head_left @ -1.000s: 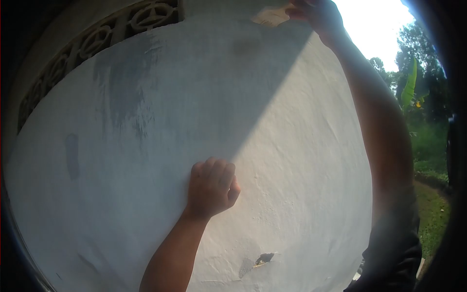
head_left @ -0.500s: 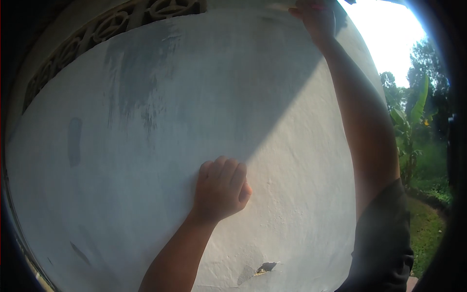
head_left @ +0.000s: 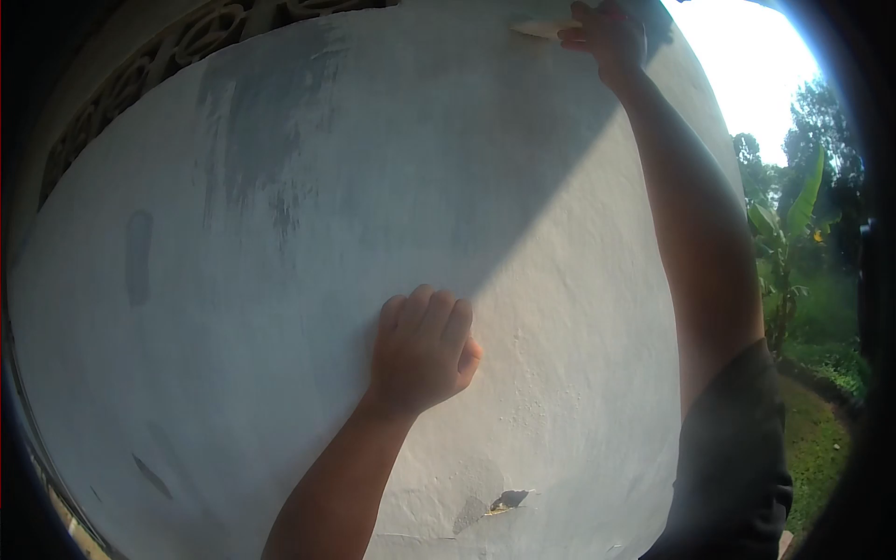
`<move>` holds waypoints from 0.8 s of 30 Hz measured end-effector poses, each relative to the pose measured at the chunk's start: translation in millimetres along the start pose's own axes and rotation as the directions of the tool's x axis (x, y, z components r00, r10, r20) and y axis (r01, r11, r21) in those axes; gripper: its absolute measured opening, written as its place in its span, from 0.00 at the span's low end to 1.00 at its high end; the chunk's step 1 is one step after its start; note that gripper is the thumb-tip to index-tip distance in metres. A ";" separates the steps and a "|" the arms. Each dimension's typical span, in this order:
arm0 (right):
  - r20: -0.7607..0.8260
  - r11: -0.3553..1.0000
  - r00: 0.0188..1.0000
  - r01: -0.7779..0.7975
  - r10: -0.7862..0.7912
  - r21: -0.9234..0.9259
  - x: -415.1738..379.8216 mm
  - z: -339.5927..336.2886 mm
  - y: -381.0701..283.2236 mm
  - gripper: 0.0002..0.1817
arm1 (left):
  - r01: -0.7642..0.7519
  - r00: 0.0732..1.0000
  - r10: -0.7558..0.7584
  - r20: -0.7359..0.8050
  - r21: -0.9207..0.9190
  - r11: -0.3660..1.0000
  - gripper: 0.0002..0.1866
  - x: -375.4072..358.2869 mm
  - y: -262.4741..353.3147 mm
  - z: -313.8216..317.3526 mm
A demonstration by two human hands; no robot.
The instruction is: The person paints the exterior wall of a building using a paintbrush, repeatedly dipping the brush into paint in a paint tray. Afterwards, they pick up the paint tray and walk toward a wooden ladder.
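High on the pale painted wall [head_left: 392, 168], my right hand [head_left: 611, 42] is closed around a paintbrush. The pale, tapered end of the paintbrush [head_left: 541, 30] points left, against the wall near its top; most of the handle is hidden by my fingers. Lower down, near the middle of the view, my left hand [head_left: 425, 350] leans on the wall as a fist, its fingers curled in and its back toward me. No object shows in it.
A darker grey patch [head_left: 266, 121] with streaky edges marks the upper left of the wall. Decorative vent blocks [head_left: 210, 33] run above it. Near the bottom is a chipped hole [head_left: 509, 501]. Plants [head_left: 793, 224] and grass [head_left: 817, 439] lie beyond the wall's right edge.
My view has tilted up a little. The pale end of the paintbrush now shows clearly at the top, with my right hand slightly lower in view. My left fist stays on the wall.
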State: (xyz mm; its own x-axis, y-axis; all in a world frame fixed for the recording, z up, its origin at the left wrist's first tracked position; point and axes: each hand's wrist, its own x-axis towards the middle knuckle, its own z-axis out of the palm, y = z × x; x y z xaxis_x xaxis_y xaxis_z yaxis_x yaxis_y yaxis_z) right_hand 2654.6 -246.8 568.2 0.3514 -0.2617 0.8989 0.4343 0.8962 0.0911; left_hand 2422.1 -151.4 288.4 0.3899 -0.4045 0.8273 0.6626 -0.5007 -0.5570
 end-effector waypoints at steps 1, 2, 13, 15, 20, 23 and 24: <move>0.021 0.991 0.999 -0.034 0.038 -0.131 -3.9 -5.2 -9.7 0.11 | 0.002 1.000 -0.002 0.006 0.005 1.000 0.13 0.1 1.1 -1.0; 0.013 0.991 0.999 -0.027 0.029 -0.133 -1.0 -9.7 -18.4 0.11 | 0.000 1.000 0.000 0.006 0.010 1.000 0.12 2.1 1.2 -1.0; 0.263 0.808 0.964 0.192 -0.048 -0.557 27.2 -28.4 -11.6 0.09 | -0.001 1.000 0.001 -0.009 -0.002 1.000 0.14 -4.6 -18.1 -15.7; 0.174 0.949 0.983 0.108 -0.058 -0.295 36.5 -56.2 3.7 0.10 | 0.007 1.000 -0.007 -0.026 -0.014 1.000 0.13 2.8 1.0 0.5; 0.431 0.257 0.796 0.563 -0.426 -0.786 55.6 -53.9 48.1 0.13 | -0.001 1.000 0.001 -0.015 0.016 1.000 0.14 0.6 -1.1 1.3; 0.081 0.988 0.988 -0.125 0.132 -0.087 45.9 -68.2 33.0 0.15 | -0.010 1.000 0.010 -0.016 0.003 1.000 0.14 -0.1 -2.3 2.1; 0.210 0.977 0.978 0.046 -0.002 -0.208 56.0 -87.7 29.1 0.16 | -0.020 1.000 0.019 -0.014 -0.007 1.000 0.14 1.5 -1.2 2.6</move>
State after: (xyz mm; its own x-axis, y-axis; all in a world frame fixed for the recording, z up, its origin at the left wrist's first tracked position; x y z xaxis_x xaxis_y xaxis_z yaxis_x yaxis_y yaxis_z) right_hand 2759.7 -266.8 583.6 0.1685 -0.1819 0.9688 0.6134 0.7887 0.0414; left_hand 2423.5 -149.4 290.5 0.3937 -0.4247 0.8152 0.6505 -0.4979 -0.5736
